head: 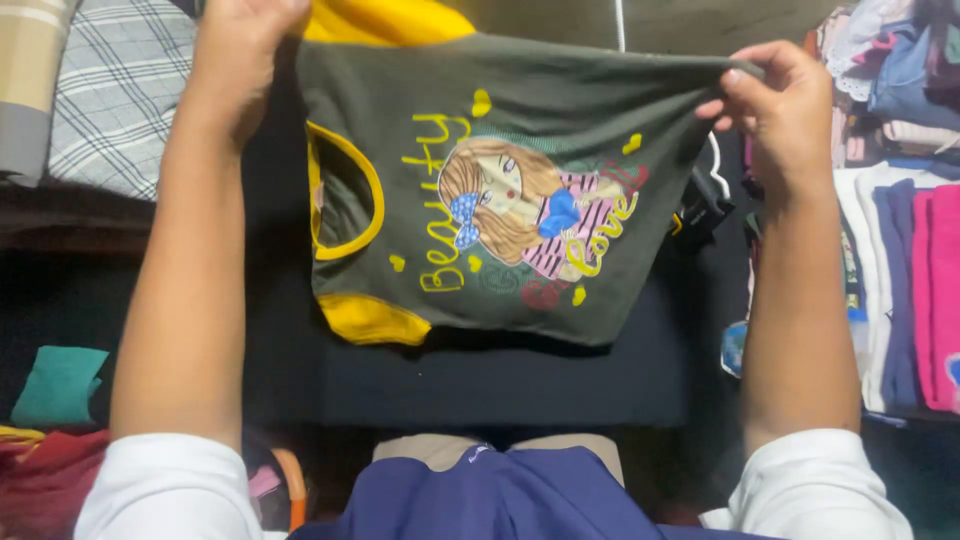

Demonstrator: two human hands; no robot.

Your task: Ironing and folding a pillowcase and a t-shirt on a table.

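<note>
**Desk:** Dark cloth point(480, 385) covers the work surface, piles of folded clothes at both edges. What is in the hands?

**Photographer:** A dark olive child's shirt point(500, 200) with yellow trim, held up in the air above that dark cloth, stretched flat between both hands. It carries a cartoon print of a girl with a blue bow, plus yellow lettering and small hearts.

**Desk:** Which way does the shirt run?

**Photographer:** Its long axis lies side to side across the view. The yellow-bound opening point(345, 190) points toward the person's left, the plain edge toward the right. The print sits turned on its side, lettering climbing upward.

**Desk:** And the hands?

**Photographer:** The left hand point(240, 50) is closed over the shirt's upper left corner, fingers curled out of sight behind the fabric. The right hand point(775, 105) pinches the upper right corner between thumb and fingers. Both arms are bare below white sleeves.

**Desk:** What surrounds the shirt?

**Photographer:** Just behind its top edge, a yellow garment point(390, 20). Well to its left, a plaid cloth point(120, 90); lower left, a teal folded piece point(60, 385). To its right, a stack of pink, white and blue folded clothes point(910, 290). Below it, nearest the camera, the person's blue garment point(490, 500).
</note>
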